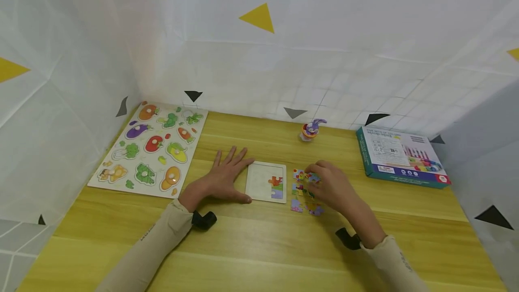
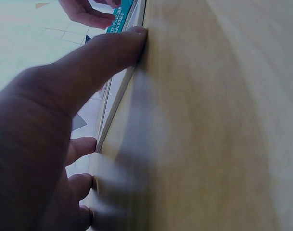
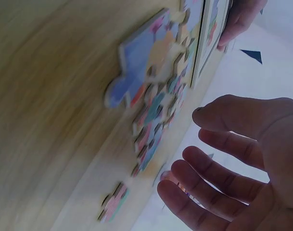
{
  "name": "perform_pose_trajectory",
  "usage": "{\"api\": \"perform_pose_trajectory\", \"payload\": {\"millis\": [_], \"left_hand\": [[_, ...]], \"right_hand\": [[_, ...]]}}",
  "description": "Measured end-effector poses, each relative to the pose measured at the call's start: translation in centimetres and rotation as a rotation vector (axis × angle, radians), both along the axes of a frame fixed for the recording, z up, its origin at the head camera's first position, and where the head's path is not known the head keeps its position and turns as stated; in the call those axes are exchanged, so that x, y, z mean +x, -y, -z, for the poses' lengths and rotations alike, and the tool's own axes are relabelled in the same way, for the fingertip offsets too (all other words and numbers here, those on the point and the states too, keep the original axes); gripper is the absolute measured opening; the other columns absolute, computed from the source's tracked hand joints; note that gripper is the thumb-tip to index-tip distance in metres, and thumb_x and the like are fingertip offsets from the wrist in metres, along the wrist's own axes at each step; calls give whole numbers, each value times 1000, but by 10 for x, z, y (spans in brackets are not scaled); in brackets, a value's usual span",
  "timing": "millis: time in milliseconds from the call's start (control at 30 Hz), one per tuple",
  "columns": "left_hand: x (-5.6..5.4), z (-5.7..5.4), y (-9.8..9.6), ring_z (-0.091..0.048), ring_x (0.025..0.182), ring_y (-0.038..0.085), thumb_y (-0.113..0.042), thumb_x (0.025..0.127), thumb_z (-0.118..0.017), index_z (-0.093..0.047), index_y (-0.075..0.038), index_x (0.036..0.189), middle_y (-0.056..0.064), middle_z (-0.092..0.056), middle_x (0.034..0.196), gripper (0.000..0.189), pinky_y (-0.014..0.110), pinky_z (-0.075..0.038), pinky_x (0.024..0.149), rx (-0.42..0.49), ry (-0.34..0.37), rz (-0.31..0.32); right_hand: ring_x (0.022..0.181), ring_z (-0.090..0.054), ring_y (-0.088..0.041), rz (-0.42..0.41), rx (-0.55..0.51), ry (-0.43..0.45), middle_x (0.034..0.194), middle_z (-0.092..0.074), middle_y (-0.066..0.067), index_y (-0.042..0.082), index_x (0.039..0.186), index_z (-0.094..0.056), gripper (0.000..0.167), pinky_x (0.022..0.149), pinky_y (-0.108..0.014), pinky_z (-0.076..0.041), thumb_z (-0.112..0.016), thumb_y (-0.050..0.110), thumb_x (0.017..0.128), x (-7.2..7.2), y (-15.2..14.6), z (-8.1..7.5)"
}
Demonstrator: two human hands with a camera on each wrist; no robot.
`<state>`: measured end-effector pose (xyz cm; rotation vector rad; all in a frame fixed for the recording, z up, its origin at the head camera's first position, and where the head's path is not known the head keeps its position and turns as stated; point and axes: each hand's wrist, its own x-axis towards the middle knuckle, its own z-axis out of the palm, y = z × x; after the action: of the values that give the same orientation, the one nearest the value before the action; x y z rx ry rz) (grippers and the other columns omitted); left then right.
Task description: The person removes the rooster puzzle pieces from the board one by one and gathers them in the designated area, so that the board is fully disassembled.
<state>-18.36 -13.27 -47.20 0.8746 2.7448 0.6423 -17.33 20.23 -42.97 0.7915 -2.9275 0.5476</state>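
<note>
My left hand [image 1: 220,179] lies spread on the table, its thumb and index finger against opposite edges of a small white puzzle tray [image 1: 256,179]. In the left wrist view, the thumb [image 2: 120,48] rests at the tray's near edge. Joined jigsaw pieces [image 1: 277,193] with an orange and purple picture fill the tray's lower right corner. My right hand [image 1: 334,188] hovers over loose jigsaw pieces [image 1: 297,205] right of the tray, partly hiding them. In the right wrist view, its thumb and fingers are apart with nothing between them, and a single piece [image 3: 115,202] lies away from the others.
A vegetable peg board [image 1: 134,166] lies at the left, close to my left forearm. Toward the back stands a small purple rabbit figure [image 1: 311,130]. At the right is a flat toy box [image 1: 401,157]. White sheeting [image 1: 227,71] walls the table's far side.
</note>
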Motion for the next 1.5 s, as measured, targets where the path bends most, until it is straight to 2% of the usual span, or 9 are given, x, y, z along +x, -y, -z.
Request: {"api": "perform_pose_trajectory", "payload": {"millis": [133, 333, 567, 833, 1100, 1300, 1500], "left_hand": [[0, -1, 0, 6, 151, 37, -69, 75, -74, -26, -19, 160, 11, -5, 167, 110, 65, 9, 113, -4, 1, 0], [0, 1, 0, 6, 151, 37, -69, 74, -74, -26, -19, 160, 12, -5, 167, 111, 66, 8, 113, -4, 9, 3], [0, 0, 0, 5, 151, 38, -67, 75, -75, -27, -18, 160, 12, -6, 167, 109, 66, 9, 113, 6, 17, 6], [0, 1, 1, 6, 151, 37, -69, 75, -74, -26, -19, 160, 11, -5, 167, 110, 66, 9, 113, 6, 11, 8], [-1, 1, 1, 6, 151, 37, -71, 75, -72, -25, -20, 161, 11, -4, 167, 111, 66, 8, 113, -6, 11, 6], [-2, 1, 1, 6, 151, 37, -71, 75, -72, -25, -20, 161, 10, -3, 167, 110, 66, 9, 113, -4, 9, 8], [-2, 1, 1, 6, 151, 37, -72, 75, -72, -25, -20, 161, 10, -3, 167, 111, 66, 9, 113, -3, 8, 6]], "right_hand": [[87, -63, -27, -26, -13, -4, 100, -66, -10, 4, 106, -73, 27, 74, -43, -54, -82, 10, 81, 0, 9, 0], [86, -63, -24, -73, -27, -23, 97, -65, -9, 4, 106, -73, 28, 72, -42, -55, -81, 7, 79, 1, 20, 3], [88, -63, -24, -62, 13, -5, 99, -66, -9, 5, 107, -73, 30, 75, -41, -55, -81, 6, 78, 0, 31, 6], [79, -58, -18, -106, -29, -8, 96, -65, -8, 5, 105, -73, 30, 68, -35, -52, -78, 1, 76, 2, 42, 6], [88, -64, -24, -154, -38, -23, 98, -66, -8, 6, 104, -73, 30, 77, -41, -55, -82, 5, 76, 1, 51, 9], [87, -65, -24, -163, -24, -32, 97, -67, -8, 6, 102, -73, 28, 74, -40, -55, -81, 5, 75, -1, 61, 10], [86, -64, -22, -170, -8, -12, 95, -67, -6, 7, 102, -74, 29, 79, -38, -55, -83, 5, 74, -2, 69, 11]]}}
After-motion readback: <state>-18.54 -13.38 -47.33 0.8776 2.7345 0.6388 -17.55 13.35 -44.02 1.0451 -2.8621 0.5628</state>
